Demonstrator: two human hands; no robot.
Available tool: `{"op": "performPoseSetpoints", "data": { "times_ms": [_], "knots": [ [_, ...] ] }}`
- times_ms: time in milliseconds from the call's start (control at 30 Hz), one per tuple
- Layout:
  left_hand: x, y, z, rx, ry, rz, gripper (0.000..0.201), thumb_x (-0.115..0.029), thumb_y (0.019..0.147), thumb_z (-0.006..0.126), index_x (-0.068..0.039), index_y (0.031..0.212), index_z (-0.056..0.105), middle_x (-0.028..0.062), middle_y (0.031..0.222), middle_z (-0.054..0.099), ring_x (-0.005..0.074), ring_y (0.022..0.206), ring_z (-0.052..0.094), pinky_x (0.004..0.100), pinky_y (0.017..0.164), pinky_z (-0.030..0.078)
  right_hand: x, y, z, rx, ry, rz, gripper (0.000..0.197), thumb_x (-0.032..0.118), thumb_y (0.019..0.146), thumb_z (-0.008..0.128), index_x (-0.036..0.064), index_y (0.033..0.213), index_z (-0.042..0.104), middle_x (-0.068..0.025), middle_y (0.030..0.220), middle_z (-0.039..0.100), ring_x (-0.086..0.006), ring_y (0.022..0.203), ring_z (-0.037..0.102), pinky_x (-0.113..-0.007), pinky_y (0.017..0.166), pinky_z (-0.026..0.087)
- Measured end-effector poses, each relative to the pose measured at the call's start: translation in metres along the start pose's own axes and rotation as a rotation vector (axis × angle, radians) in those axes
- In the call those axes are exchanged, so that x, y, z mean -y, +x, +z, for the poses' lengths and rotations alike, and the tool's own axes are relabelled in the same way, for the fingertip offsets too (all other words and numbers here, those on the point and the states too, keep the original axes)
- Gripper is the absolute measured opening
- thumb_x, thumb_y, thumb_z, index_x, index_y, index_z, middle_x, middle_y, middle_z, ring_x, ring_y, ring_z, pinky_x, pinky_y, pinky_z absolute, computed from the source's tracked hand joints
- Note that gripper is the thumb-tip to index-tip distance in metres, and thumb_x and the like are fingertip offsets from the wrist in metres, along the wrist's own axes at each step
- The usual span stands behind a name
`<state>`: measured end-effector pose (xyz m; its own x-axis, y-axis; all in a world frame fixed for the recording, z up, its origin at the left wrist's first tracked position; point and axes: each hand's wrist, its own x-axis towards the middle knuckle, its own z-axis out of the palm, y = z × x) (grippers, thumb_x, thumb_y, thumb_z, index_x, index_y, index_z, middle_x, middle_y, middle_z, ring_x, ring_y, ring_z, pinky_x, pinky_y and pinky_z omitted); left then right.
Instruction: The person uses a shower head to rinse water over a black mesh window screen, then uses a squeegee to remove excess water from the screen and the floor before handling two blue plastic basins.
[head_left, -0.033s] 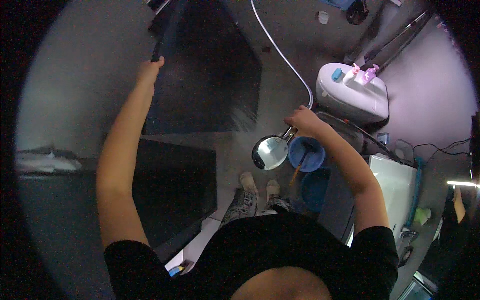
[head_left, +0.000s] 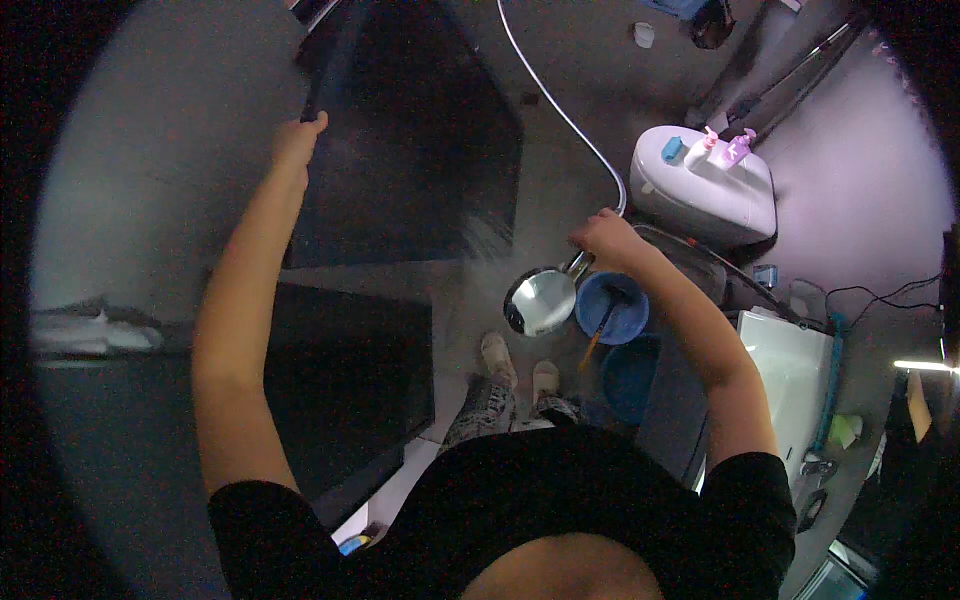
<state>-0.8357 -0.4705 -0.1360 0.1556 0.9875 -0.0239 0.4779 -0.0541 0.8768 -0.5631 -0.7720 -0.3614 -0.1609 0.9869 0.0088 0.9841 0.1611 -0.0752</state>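
My right hand (head_left: 610,240) is wrapped round the handle of a chrome shower head (head_left: 540,300), which joins a long pale hose (head_left: 560,110). Thin jets of water (head_left: 487,238) leave the shower head toward a large dark panel (head_left: 410,150) on the left. Far out to the left, my left hand (head_left: 297,145) is closed at the upright edge of that panel, its thumb showing on the near side and its other fingers mostly hidden. Below the shower head's right side stands a blue bucket (head_left: 632,318) with a wooden-handled brush or stick (head_left: 597,340) in it.
A white toilet tank (head_left: 650,190) with two pump bottles (head_left: 738,150) stands at the right. Nearer are a darker blue tub (head_left: 630,385) and a white washbasin (head_left: 780,370). Another dark panel (head_left: 350,360) lies below my left forearm. My feet (head_left: 497,358) rest on grey floor.
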Motion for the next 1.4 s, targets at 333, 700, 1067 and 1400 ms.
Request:
{"op": "performPoseSetpoints", "data": {
  "times_ms": [333, 700, 1067, 1400],
  "knots": [
    [-0.020, 0.137, 0.011, 0.091, 0.030, 0.220, 0.024, -0.023, 0.076, 0.069, 0.000, 0.079, 0.062, 0.0067, 0.074, 0.058, 0.0180, 0.067, 0.053, 0.0321, 0.062, 0.040, -0.019, 0.088, -0.003, 0.040, -0.066, 0.267, 0.015, 0.018, 0.069, 0.061, 0.0125, 0.081, 0.054, -0.0069, 0.079, 0.061, -0.0253, 0.079, 0.059, -0.038, 0.068, 0.041],
    [-0.032, 0.178, 0.026, 0.091, 0.059, 0.176, 0.027, -0.024, 0.076, 0.069, 0.001, 0.086, 0.064, 0.0080, 0.079, 0.061, 0.0184, 0.073, 0.055, 0.0322, 0.065, 0.042, -0.032, 0.122, 0.023, 0.125, -0.022, 0.242, 0.020, 0.019, 0.069, 0.061, 0.0131, 0.087, 0.059, -0.0090, 0.078, 0.061, -0.0267, 0.078, 0.059, -0.039, 0.070, 0.041],
    [-0.027, 0.215, 0.047, 0.076, -0.041, -0.001, 0.033, -0.025, 0.075, 0.072, 0.001, 0.092, 0.060, 0.0080, 0.085, 0.059, 0.0193, 0.078, 0.054, 0.0315, 0.071, 0.042, -0.098, 0.170, 0.057, 0.054, -0.020, 0.331, 0.017, 0.018, 0.071, 0.061, 0.0143, 0.087, 0.058, -0.0061, 0.075, 0.062, -0.0249, 0.075, 0.061, -0.039, 0.067, 0.039],
    [-0.047, 0.247, 0.101, 0.025, 0.035, 0.020, 0.043, -0.025, 0.077, 0.069, 0.006, 0.105, 0.059, 0.0111, 0.095, 0.061, 0.0201, 0.086, 0.054, 0.0316, 0.078, 0.041, -0.122, 0.158, 0.083, 0.005, 0.089, 0.215, 0.025, 0.019, 0.067, 0.064, 0.0133, 0.091, 0.059, -0.0059, 0.075, 0.063, -0.0246, 0.077, 0.062, -0.036, 0.071, 0.040]
  ]
}}
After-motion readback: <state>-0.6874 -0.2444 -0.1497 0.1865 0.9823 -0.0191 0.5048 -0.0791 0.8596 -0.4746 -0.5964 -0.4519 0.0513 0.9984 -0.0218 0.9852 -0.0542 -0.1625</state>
